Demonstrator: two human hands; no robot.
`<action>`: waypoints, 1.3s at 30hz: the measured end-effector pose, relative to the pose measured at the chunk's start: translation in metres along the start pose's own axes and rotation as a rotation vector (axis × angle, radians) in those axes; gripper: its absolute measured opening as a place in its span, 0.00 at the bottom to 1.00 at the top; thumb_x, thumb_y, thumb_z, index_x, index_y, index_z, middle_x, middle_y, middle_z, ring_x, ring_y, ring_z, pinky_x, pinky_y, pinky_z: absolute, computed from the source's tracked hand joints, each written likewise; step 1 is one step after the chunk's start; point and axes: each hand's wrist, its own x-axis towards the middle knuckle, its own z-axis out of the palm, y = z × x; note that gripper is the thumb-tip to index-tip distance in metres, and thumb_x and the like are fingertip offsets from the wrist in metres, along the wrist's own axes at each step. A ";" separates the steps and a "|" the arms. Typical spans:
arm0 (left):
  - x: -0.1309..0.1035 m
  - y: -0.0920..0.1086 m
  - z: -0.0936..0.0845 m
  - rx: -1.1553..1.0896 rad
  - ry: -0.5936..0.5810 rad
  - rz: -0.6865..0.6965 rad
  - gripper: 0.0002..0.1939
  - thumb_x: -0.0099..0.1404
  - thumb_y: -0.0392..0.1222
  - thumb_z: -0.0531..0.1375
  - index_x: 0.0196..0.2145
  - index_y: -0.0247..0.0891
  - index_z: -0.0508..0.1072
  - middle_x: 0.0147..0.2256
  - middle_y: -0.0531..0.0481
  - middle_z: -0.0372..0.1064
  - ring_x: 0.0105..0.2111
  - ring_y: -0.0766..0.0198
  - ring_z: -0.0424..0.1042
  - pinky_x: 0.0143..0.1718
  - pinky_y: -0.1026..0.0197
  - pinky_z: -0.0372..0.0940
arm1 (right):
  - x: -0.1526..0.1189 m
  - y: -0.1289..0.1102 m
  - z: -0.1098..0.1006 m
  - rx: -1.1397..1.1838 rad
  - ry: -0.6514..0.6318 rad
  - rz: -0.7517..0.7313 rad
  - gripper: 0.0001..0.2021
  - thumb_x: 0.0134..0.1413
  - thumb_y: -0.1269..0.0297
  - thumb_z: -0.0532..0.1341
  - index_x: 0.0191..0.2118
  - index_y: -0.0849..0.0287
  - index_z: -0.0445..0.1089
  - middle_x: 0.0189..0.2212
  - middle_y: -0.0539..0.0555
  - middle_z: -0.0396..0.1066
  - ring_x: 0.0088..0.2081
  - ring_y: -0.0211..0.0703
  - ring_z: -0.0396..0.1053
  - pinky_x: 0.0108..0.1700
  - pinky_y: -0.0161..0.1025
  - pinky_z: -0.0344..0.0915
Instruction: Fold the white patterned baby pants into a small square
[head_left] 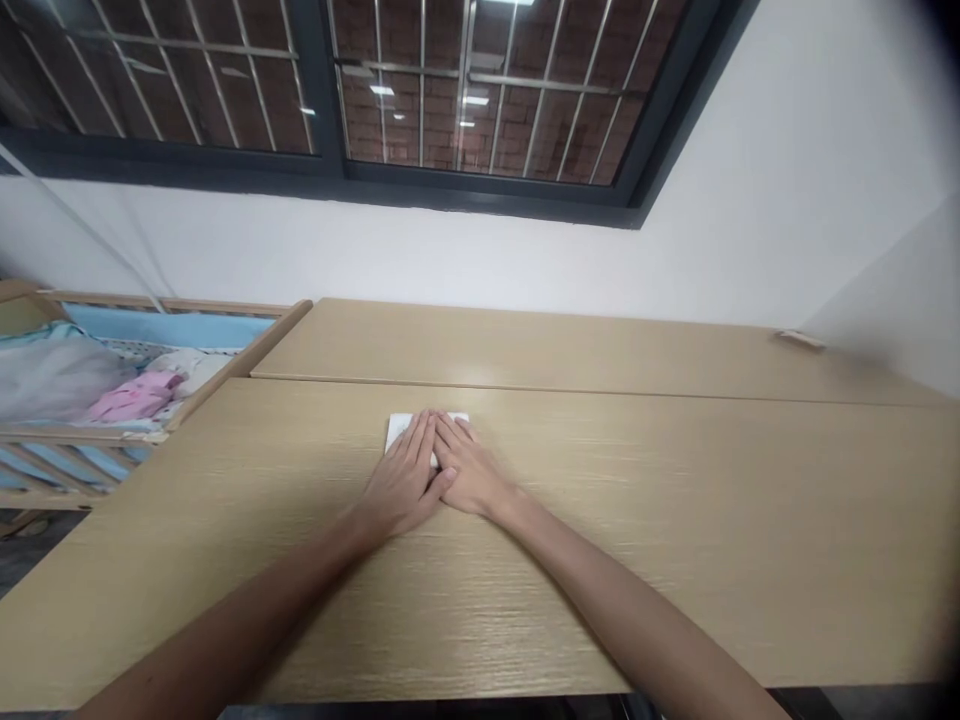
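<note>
A small white square piece point(398, 427), perhaps a folded tissue or cloth, lies flat on the light wooden tabletop point(570, 560). My left hand point(403, 482) rests palm down over its left part, fingers stretched forward. From the right, my right hand point(469, 472) lies flat across the other part, its fingertips meeting those of the left. The thumbs come together near the middle, and only the far edge and corners of the white piece show. Neither hand is closed around anything.
A raised wooden strip or second board point(525, 345) runs along the wall behind the tabletop. At left stands a wooden crib point(274, 338) with blue lining and a pink cloth point(139, 396). A small flat object point(799, 339) lies at the far right. Above is a barred window point(480, 190).
</note>
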 end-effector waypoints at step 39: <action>-0.003 -0.031 -0.038 0.019 0.112 -0.113 0.15 0.69 0.35 0.52 0.49 0.39 0.73 0.47 0.42 0.73 0.49 0.50 0.71 0.52 0.48 0.63 | 0.010 0.040 -0.023 0.423 0.193 0.181 0.21 0.56 0.67 0.58 0.56 0.56 0.60 0.50 0.59 0.73 0.53 0.52 0.69 0.57 0.52 0.63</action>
